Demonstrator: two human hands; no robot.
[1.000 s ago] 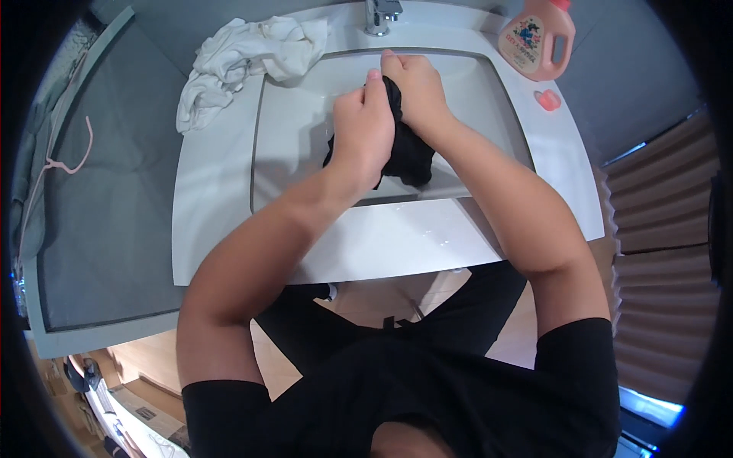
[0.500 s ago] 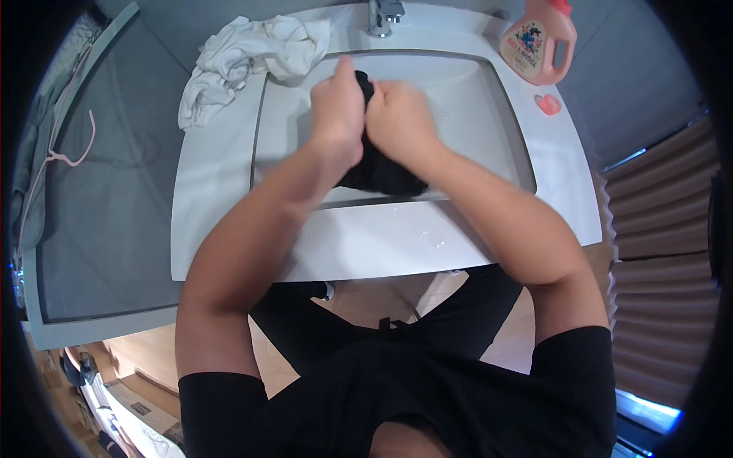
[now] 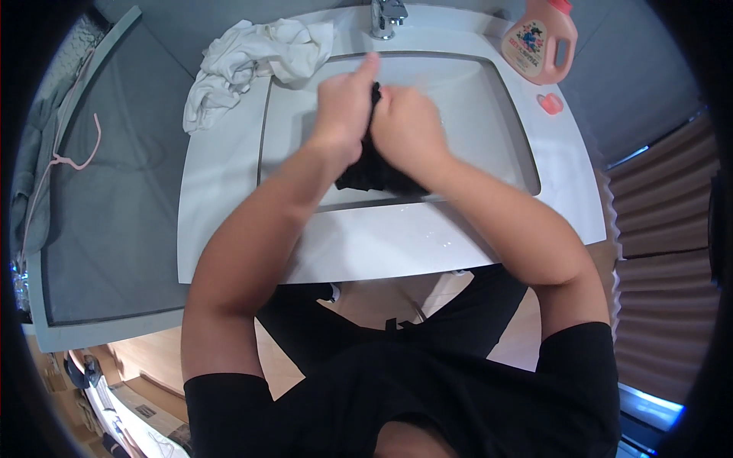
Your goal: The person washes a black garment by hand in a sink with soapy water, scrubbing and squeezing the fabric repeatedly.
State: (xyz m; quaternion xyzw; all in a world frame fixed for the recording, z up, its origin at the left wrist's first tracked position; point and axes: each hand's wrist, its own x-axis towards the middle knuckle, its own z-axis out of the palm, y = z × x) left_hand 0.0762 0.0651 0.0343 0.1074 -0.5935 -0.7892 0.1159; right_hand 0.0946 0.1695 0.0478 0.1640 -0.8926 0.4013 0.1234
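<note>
A bunched black cloth [image 3: 376,172] hangs between my two hands over the white sink basin [image 3: 477,114], its lower folds spread toward the near rim. My left hand [image 3: 345,107] is closed on it from the left, thumb pointing up and away. Pressed close against it on the other side, my right hand [image 3: 410,126] grips the same cloth in a fist, slightly smeared by motion. Only a narrow strip of the cloth shows between the hands; the rest of the gripped part is hidden by my fingers. What kind of garment it is, I cannot tell.
A heap of white cloth [image 3: 256,65] lies on the counter's back left corner, overlapping the basin's edge. Behind the basin stands a chrome faucet [image 3: 384,19]. On the right are a pink detergent bottle [image 3: 540,46] and a small pink cap [image 3: 550,104]. A pink hanger [image 3: 76,162] hangs far left.
My hands still grip the black cloth and have shifted slightly against each other. My left thumb leans more to the right. The whole view has moved a little.
</note>
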